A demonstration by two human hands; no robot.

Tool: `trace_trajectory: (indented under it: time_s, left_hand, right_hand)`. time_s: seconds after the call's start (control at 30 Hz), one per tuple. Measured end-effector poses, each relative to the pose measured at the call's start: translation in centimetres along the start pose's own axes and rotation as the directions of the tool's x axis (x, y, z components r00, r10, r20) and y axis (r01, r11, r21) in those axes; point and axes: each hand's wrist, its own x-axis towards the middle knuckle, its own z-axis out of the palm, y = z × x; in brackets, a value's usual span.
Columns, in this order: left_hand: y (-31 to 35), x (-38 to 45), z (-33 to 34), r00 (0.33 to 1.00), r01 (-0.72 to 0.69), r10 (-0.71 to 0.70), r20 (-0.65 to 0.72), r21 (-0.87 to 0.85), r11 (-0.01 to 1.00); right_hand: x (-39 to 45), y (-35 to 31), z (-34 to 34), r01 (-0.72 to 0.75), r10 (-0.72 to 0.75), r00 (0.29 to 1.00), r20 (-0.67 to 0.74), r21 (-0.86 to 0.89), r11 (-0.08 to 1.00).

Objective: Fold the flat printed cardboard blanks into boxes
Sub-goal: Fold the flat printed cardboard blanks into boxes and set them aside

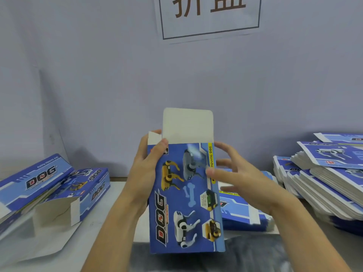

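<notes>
A blue printed box (184, 205) with robot dogs and a "DOG" logo stands upright in front of me, its white top flap (187, 125) raised. My left hand (145, 167) grips the box's upper left edge, thumb on the front face next to a small white side flap. My right hand (233, 173) is at the box's right edge with fingers spread and nearly straight, its thumb tip over the front face; it is motion-blurred.
Two folded boxes (49, 185) lie at the left, one with an open white end. Stacks of flat blanks (322, 179) are piled at the right, more blanks (243, 211) behind the held box. A wall with a paper sign (210, 14) rises close behind the table.
</notes>
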Motion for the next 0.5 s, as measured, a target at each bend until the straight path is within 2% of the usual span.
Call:
trace_trajectory:
  time_s: [0.1, 0.2, 0.4, 0.5]
  left_hand:
    - [-0.7, 0.0, 1.1, 0.997, 0.001, -0.006, 0.071, 0.076, 0.997]
    - [-1.3, 0.1, 1.7, 0.993, 0.044, -0.058, 0.103, 0.126, 0.991]
    - [-0.9, 0.1, 1.9, 0.995, 0.05, -0.069, 0.069, 0.251, 0.967]
    - [0.1, -0.1, 1.8, 0.991, 0.042, -0.088, 0.101, 0.388, 0.921]
  right_hand:
    - [0.7, 0.2, 1.6, 0.065, -0.041, 0.985, -0.165, 0.145, 0.987]
    - [1.1, 0.9, 3.2, 0.13, -0.075, 0.953, -0.293, 0.172, 0.976]
    - [1.3, 0.7, 3.6, 0.193, -0.102, 0.948, -0.301, 0.294, 0.936]
    - [0.9, 0.1, 3.7, 0.148, -0.057, 0.946, -0.32, 0.269, 0.952]
